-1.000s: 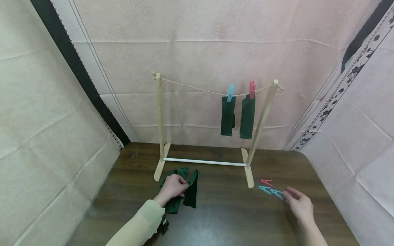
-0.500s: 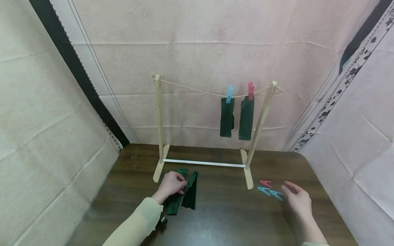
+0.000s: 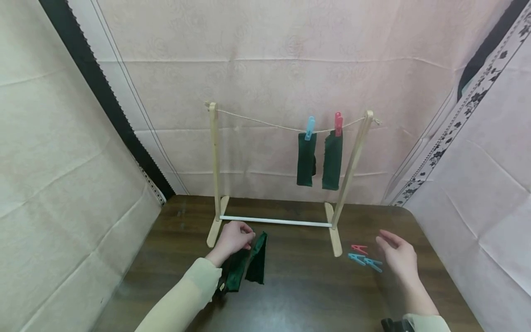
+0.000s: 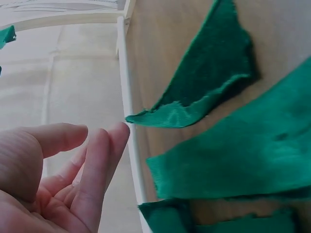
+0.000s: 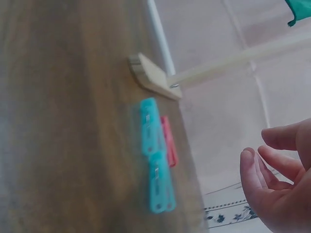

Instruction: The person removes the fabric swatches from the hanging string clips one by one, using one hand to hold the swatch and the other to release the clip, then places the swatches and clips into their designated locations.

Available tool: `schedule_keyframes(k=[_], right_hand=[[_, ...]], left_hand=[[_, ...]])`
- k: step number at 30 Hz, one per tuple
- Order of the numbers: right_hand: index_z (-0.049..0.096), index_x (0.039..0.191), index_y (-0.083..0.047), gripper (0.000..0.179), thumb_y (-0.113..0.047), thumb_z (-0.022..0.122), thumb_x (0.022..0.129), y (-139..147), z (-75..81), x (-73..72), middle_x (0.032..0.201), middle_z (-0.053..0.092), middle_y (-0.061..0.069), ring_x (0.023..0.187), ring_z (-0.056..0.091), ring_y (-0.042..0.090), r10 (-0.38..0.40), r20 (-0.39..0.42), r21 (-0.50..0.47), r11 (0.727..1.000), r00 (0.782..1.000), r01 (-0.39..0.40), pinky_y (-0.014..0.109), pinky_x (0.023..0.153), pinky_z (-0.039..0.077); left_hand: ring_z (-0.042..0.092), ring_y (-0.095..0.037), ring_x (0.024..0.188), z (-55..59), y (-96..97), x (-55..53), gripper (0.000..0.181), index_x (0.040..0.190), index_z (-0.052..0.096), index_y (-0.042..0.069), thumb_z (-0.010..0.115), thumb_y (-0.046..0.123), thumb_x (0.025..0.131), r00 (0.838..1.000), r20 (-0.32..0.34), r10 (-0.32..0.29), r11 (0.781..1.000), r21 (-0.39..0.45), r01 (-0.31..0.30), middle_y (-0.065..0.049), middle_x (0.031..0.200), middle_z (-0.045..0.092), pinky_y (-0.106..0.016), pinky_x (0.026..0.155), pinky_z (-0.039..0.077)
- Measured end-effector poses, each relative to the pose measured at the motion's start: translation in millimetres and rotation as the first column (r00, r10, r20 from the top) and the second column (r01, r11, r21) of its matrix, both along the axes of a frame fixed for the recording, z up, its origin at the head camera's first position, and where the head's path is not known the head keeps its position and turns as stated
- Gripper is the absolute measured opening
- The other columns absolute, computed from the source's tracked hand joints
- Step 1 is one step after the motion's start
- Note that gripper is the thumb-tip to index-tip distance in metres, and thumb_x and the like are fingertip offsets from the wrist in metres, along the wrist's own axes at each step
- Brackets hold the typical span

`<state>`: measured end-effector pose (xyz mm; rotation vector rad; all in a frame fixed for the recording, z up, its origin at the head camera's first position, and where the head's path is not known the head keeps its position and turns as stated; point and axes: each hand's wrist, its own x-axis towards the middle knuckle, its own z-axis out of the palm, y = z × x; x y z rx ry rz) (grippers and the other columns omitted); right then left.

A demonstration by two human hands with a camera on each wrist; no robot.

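Observation:
My left hand point(image 3: 232, 240) hovers over dark green cloth strips point(image 3: 257, 263) on the table, just in front of the rack. In the left wrist view its fingers point(image 4: 92, 179) are loosely bent with nothing between thumb and fingertips, close to the pointed corner of a folded green strip point(image 4: 209, 68). Two more green strips point(image 4: 238, 155) lie beside that one. My right hand point(image 3: 400, 258), fingers half bent and holding nothing, is to the right of two blue clothespins point(image 3: 372, 264) and a red clothespin point(image 3: 359, 249). In the right wrist view, these blue clothespins point(image 5: 158, 182) lie end to end.
A wooden rack point(image 3: 215, 161) with a string point(image 3: 261, 121) stands at the table's back. Two green strips point(image 3: 333, 161) hang near its right post, under a blue clothespin point(image 3: 309, 127) and a red clothespin point(image 3: 338, 123). Pale cloth walls point(image 3: 290, 83) enclose the table point(image 3: 298, 295).
My left hand has moved slightly away from me, toward the rack's left foot. The right hand has drawn up and away from the blue clothespins.

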<state>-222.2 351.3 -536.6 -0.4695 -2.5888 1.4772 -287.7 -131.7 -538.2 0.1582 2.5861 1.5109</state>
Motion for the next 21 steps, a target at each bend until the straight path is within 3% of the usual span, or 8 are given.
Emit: schedule_keyframes(k=[5,10,12,16,21], right_hand=[[0.052,0.157,-0.006,0.061,-0.046,0.058,0.110,-4.5,16.6,-7.7,0.153,0.057,0.022,0.126,0.067,0.035,0.028,-0.021,0.006,1.000,0.999,-0.027,0.011,0.078,0.052],[0.053,0.157,-0.008,0.061,-0.046,0.058,0.110,-12.5,40.8,-13.8,0.153,0.058,0.019,0.112,0.071,0.012,0.061,-0.076,0.043,0.997,0.995,-0.058,0.016,0.082,0.055],[0.054,0.156,-0.008,0.059,-0.046,0.058,0.111,-16.0,52.1,-16.6,0.152,0.059,0.019,0.115,0.071,0.016,0.096,-0.111,0.095,0.992,0.989,-0.086,0.024,0.090,0.057],[0.057,0.154,-0.008,0.056,-0.045,0.057,0.111,-25.2,76.8,-22.7,0.151,0.060,0.019,0.132,0.063,0.037,0.186,-0.176,0.178,0.972,0.967,-0.154,0.045,0.103,0.053],[0.059,0.151,-0.006,0.055,-0.043,0.059,0.111,-43.2,107.9,-30.0,0.151,0.060,0.019,0.138,0.057,0.041,0.283,-0.224,0.182,0.952,0.933,-0.245,0.058,0.109,0.047]], left_hand=[[0.074,-0.021,0.064,7.9,3.5,-7.3,0.009,0.102,0.075,0.003,0.073,0.012,0.102,1.000,-0.026,-0.002,1.000,-0.012,0.001,-0.010,0.083,0.074,-0.039,0.067,0.063],[0.076,-0.026,0.071,20.5,8.4,-14.3,0.010,0.104,0.077,0.005,0.073,0.014,0.102,0.995,-0.093,-0.026,0.999,-0.025,0.024,-0.013,0.089,0.077,-0.034,0.065,0.060],[0.075,-0.028,0.076,28.5,11.9,-15.9,0.010,0.105,0.077,0.006,0.074,0.016,0.102,0.990,-0.134,-0.038,0.999,-0.036,0.033,-0.010,0.090,0.077,-0.034,0.066,0.059],[0.072,-0.021,0.084,44.2,21.0,-18.2,0.013,0.110,0.078,0.010,0.075,0.020,0.103,0.980,-0.197,-0.035,0.999,-0.041,0.028,0.000,0.097,0.076,-0.035,0.072,0.059],[0.070,-0.015,0.092,61.7,36.4,-21.5,0.020,0.118,0.077,0.012,0.075,0.025,0.103,0.974,-0.226,-0.025,1.000,0.012,0.028,0.002,0.106,0.076,-0.038,0.080,0.059]])
